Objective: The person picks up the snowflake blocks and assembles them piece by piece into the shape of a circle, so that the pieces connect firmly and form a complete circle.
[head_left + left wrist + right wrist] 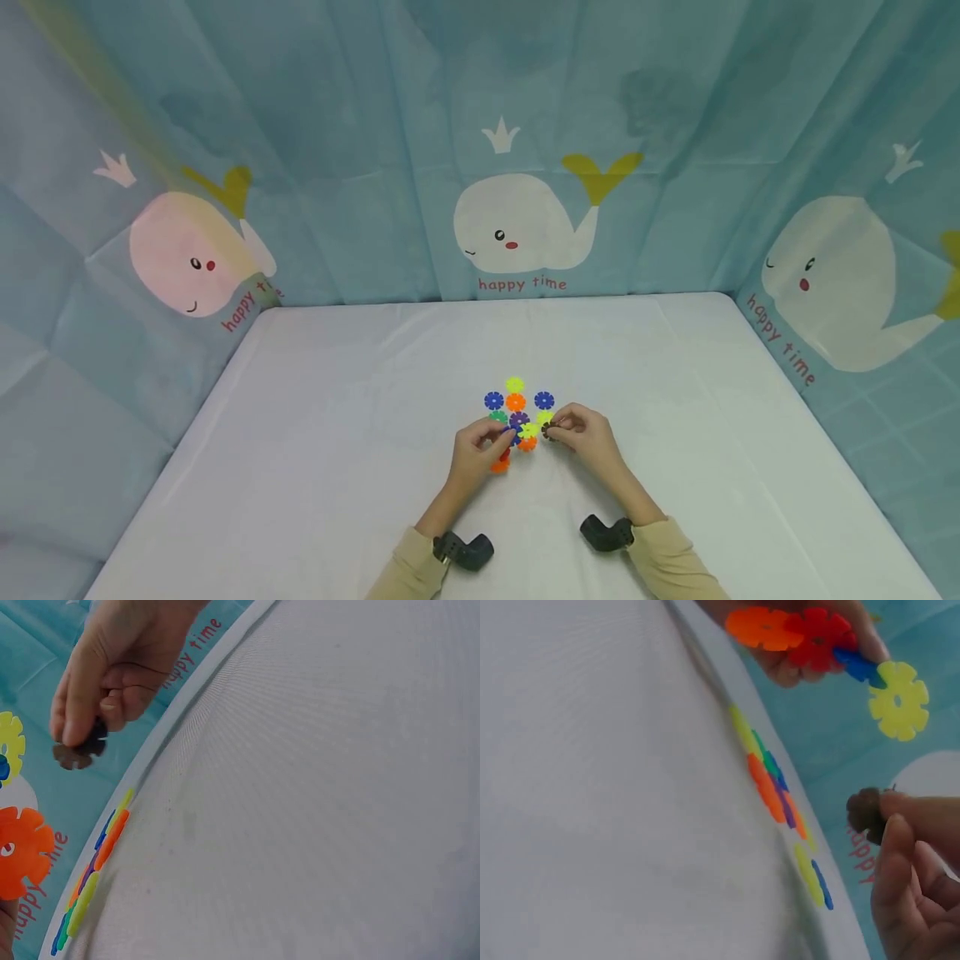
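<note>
My left hand point(474, 450) pinches a joined chain of flower-shaped interlocking discs above the table. An orange disc point(761, 628), a red disc point(819, 637), a blue disc point(859, 667) and a yellow disc point(899, 701) show in the right wrist view. Another orange disc point(22, 853) hangs close to the left hand in the left wrist view. Between thumb and forefinger, my right hand point(591, 437) holds a dark brown disc point(867, 814). It is a short way right of the yellow disc and looks apart from it.
Loose discs lie flat on the white table point(337, 433) just beyond the hands, among them a blue disc point(544, 401), a yellow disc point(515, 385) and a green disc point(498, 416). A whale-print curtain point(360, 167) hangs behind the table and along both sides.
</note>
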Motion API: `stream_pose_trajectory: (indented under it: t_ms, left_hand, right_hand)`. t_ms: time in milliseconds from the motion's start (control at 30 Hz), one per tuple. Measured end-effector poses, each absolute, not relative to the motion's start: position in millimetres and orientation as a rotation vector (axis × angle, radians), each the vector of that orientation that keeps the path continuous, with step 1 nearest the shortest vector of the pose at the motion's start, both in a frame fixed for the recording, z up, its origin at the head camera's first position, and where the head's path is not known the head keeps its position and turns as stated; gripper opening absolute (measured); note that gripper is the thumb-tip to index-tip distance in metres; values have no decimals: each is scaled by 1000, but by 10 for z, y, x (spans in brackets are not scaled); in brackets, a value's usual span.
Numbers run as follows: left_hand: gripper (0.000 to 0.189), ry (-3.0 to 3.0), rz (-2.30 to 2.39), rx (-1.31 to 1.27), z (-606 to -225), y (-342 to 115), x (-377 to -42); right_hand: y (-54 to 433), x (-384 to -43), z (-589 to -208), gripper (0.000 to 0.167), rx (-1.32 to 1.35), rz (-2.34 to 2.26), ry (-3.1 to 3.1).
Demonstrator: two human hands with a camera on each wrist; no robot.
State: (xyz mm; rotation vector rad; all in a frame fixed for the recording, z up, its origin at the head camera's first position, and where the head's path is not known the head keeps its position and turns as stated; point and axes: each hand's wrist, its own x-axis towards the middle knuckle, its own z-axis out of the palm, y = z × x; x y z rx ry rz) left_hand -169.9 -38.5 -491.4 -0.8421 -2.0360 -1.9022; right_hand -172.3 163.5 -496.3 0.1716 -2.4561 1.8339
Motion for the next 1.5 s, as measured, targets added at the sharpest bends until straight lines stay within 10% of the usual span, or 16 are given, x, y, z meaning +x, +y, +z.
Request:
stream_pose_trajectory:
  t_ms: [1500]
  left_hand:
    - [6,-2054,-1841,-842,-4875,-396,-1685]
  right_hand:
    - [1664,-1656,-4707,6,527,2146,-2313]
